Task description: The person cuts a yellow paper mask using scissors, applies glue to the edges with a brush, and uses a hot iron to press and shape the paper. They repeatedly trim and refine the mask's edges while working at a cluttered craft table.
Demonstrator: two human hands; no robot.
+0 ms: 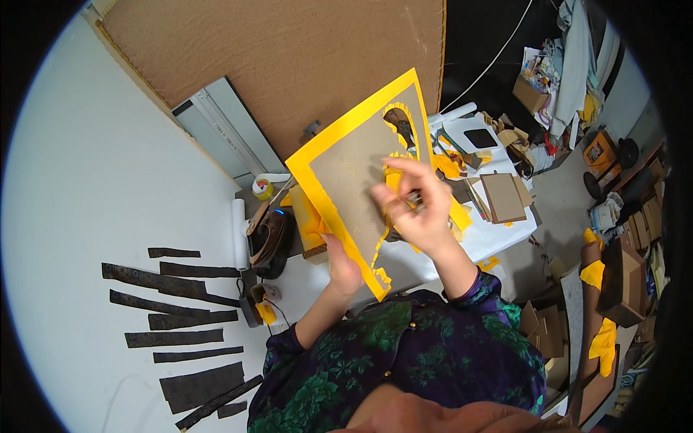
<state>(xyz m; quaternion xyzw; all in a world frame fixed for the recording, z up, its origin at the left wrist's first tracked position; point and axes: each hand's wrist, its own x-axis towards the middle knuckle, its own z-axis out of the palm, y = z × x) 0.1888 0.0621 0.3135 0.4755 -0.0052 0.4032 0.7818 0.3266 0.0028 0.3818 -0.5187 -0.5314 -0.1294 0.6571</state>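
Left hand grips the near edge of a flat grey cardboard sheet with a yellow tape border, held up tilted; I read its long axis as near-right to far-left. Right hand is over the sheet's right side, fingers pinched on something small, can't tell what, at the torn yellow tape strips. Right hand is nearer those. Dark iron sits left on the white table.

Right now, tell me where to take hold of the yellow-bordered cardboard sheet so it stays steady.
Grip the yellow-bordered cardboard sheet on its solid lower-left border, coming from below, where the left hand already pinches it. That strip looks intact and straight; the right-hand side is cut into ragged yellow flaps, where the right hand works, and would probably bend.
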